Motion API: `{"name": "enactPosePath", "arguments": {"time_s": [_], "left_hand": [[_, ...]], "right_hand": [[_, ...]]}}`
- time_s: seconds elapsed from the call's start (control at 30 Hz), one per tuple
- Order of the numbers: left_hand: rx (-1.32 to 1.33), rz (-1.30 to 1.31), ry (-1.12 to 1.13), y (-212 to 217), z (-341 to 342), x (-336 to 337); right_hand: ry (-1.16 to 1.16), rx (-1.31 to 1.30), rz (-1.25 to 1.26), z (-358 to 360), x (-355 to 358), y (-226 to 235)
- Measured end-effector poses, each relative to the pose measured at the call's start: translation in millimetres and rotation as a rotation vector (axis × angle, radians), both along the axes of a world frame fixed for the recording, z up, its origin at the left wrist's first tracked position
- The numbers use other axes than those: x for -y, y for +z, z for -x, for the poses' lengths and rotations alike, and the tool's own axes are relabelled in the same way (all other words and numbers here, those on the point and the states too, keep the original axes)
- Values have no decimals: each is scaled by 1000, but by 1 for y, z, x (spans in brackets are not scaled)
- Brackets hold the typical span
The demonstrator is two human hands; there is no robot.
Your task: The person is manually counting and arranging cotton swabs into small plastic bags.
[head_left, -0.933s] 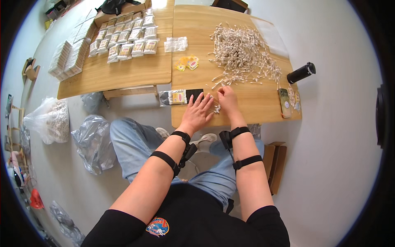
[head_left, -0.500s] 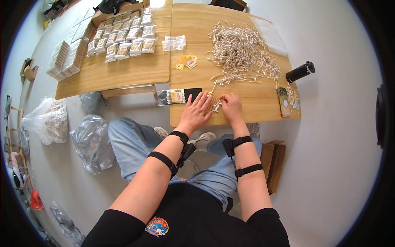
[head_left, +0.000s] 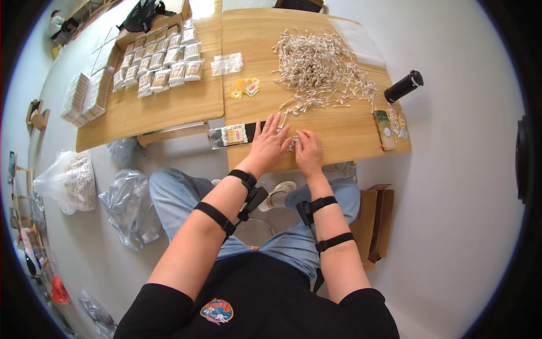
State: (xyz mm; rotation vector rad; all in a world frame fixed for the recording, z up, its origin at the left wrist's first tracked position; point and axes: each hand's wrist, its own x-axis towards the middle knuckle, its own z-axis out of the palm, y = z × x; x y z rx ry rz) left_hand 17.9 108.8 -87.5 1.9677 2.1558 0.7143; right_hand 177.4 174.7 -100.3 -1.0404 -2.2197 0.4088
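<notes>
Two wooden counters [head_left: 169,107] meet edge to edge across a grey floor, and I'm watching someone seated at the near side. Taking straight ahead of the hands as twelve o'clock, what has just changed is small: the right hand [head_left: 309,153] has moved in toward the left hand [head_left: 267,148], covering more of the little bunch [head_left: 292,144] of swabs between them. I'd judge the loose sticks are being evened up. The left hand is spread flat, palm down, across the bunch's nine o'clock side. The right one has its fingers curled, tips at the bunch; whether it pinches any swabs I cannot tell.

Now the counting. One filled bag [head_left: 234,135] lies at nine o'clock, partly past the counter's edge, with one black strip [head_left: 256,129] between it and the left hand. One heap [head_left: 322,68] of swabs sits at one o'clock, far too many to number. Toward eleven are some yellow cards [head_left: 244,87], perhaps three or four, overlapping, and beyond them a few clear sachets [head_left: 227,64]. Finished-looking packs [head_left: 160,79] fill ten o'clock, about twenty, four of them in the nearest row. One flask [head_left: 404,86] is at two, one phone [head_left: 385,131] at three.
</notes>
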Motion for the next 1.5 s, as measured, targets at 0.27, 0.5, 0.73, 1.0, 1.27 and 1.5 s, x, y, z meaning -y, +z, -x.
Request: {"name": "enactPosePath", "arguments": {"time_s": [0.27,0.5,0.73,1.0,1.27,1.5], "left_hand": [[-29,211,-44,-3,20,-26],[-181,135,-49,4,45,-41],[-105,91,-114,-17,14,-3],[-142,37,-87,-23,13,2],[-150,37,-29,-22,8,4],[-74,37,-42,-31,6,7]], "right_hand": [[16,444,-27,22,20,-13],[-1,453,-28,25,22,-6],[-9,473,-4,20,26,-6],[-17,461,-42,18,36,-2],[-132,512,-8,23,48,3],[-13,519,-7,19,33,-6]]}}
